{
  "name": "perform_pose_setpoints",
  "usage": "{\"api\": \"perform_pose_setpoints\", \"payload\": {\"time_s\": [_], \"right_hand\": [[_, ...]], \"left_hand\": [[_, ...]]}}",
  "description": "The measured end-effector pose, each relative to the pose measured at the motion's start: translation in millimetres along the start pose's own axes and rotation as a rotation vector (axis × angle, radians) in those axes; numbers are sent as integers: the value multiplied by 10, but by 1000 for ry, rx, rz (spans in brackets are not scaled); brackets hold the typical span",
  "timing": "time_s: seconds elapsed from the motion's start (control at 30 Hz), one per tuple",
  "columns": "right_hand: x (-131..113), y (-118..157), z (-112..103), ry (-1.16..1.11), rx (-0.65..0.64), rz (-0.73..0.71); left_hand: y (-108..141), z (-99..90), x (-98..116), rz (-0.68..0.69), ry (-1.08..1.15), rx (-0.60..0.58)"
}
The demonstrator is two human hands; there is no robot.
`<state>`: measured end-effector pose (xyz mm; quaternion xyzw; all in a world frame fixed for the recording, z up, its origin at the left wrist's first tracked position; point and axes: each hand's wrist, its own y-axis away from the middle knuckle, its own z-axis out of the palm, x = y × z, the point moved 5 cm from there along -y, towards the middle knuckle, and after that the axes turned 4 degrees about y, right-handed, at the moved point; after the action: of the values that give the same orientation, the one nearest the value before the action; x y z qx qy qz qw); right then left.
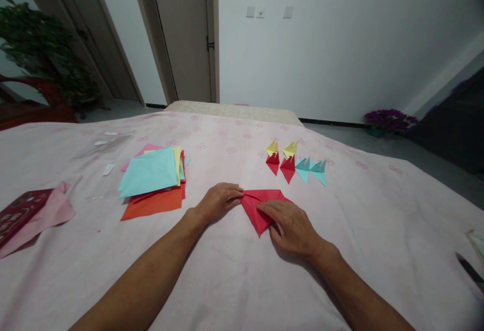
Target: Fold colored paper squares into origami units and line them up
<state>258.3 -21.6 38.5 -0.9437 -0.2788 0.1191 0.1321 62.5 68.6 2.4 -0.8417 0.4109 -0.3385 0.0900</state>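
Note:
A red sheet of origami paper, folded into a triangle-like shape with one point toward me, lies on the pink tablecloth. At its left corner, my left hand pinches the edge with the fingers together. My right hand rests over the right part of the paper, fingertips pressing on its upper layer and thumb near its lower edge. That hand hides the paper's right side. Beyond it stand several small folded paper pieces: yellow ones, red ones and light blue ones.
To the left lies a pile of coloured paper sheets, light blue on top. Farther left are clear plastic wrappers, a dark red booklet or box and pink cloth or paper. A dark pointed object lies at the right edge.

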Motion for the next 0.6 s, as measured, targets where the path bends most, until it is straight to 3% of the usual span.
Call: {"api": "perform_pose_setpoints", "payload": {"time_s": [0.2,0.43,0.6], "right_hand": [[-160,-30,19,-35,15,34],[-106,-45,53,-57,134,275],[-83,-47,10,-47,159,319]], "left_hand": [[-23,-35,-30,-56,55,29],[-73,-72,-25,-106,99,24],[-120,-100,-18,-113,106,11]]}}
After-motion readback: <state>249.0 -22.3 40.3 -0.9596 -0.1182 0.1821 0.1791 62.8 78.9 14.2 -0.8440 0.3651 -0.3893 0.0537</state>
